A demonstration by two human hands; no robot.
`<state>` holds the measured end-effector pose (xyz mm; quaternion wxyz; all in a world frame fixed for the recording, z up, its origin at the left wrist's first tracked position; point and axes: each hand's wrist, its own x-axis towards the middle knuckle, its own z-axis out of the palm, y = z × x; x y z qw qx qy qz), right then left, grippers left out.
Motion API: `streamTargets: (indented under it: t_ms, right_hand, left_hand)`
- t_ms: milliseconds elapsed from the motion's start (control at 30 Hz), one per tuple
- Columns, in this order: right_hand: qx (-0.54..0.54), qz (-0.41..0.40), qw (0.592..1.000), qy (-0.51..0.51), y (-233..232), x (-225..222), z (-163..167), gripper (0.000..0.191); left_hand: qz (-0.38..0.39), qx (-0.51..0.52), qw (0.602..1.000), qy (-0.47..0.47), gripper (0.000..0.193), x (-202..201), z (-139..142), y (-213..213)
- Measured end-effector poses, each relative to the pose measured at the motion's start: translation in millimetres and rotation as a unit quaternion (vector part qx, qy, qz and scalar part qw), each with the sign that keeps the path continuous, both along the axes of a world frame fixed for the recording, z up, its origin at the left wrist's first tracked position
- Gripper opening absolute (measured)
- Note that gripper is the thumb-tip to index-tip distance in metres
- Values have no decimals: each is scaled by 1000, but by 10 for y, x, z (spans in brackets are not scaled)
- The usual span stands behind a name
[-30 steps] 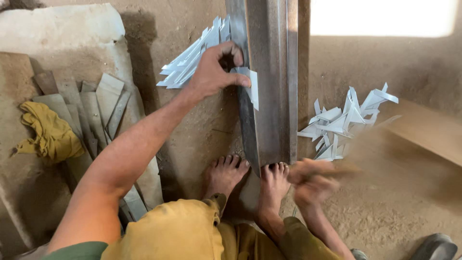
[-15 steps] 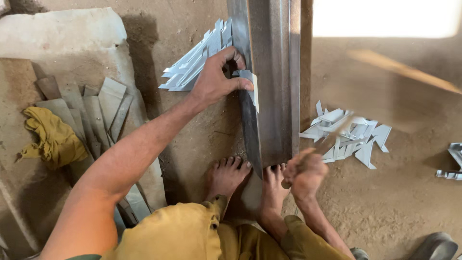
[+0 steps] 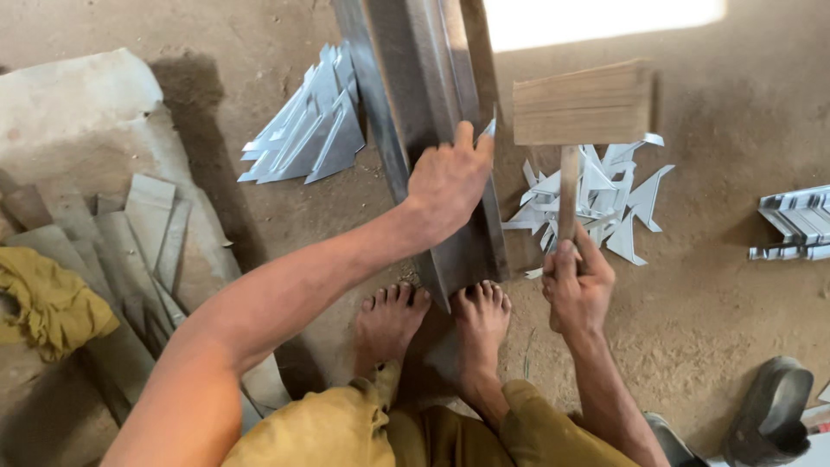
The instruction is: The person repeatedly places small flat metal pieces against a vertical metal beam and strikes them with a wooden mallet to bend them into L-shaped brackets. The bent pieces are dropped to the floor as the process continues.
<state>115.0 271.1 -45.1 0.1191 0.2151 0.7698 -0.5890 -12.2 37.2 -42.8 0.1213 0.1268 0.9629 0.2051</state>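
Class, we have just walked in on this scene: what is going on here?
A person sits on a dirt floor with a long steel angle bar lying between their bare feet. The left hand presses a small piece of sheet metal against the bar. The right hand grips a wooden mallet, raised with its head beside the bar. Piles of cut metal pieces lie on either side, a yellow cloth at the far left.

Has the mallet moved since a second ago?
Yes. The wooden mallet, gripped in the right hand, is now raised upright beside the steel beam, above the cut metal pieces.
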Motion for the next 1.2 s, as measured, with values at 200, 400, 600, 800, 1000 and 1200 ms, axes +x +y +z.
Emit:
streamTargets:
  t_ms: [200,400,600,800,1000,1200]
  right_hand:
    - [14,84,988,129,34,174,-16,37]
    - [69,70,988,119,-4,247,-76,34]
    - [147,130,973,119,15,240,-51,28]
    - [162,148,968,118,2,171,-32,30]
    - [157,125,965,170,90,169,-94,29]
    - [73,58,994,61,192,224,-117,28]
  left_hand:
    - [-65,21,996,63,30,369,-282,-191]
    - [-76,-4,997,14,23,391,-244,-222]
    - [-89,-20,994,62,38,412,-240,-249]
    - [-77,1,995,57,38,391,-221,-226]
    - [-87,-21,996,28,20,438,-265,-235]
    - [-66,-7,996,57,21,370,-211,-176]
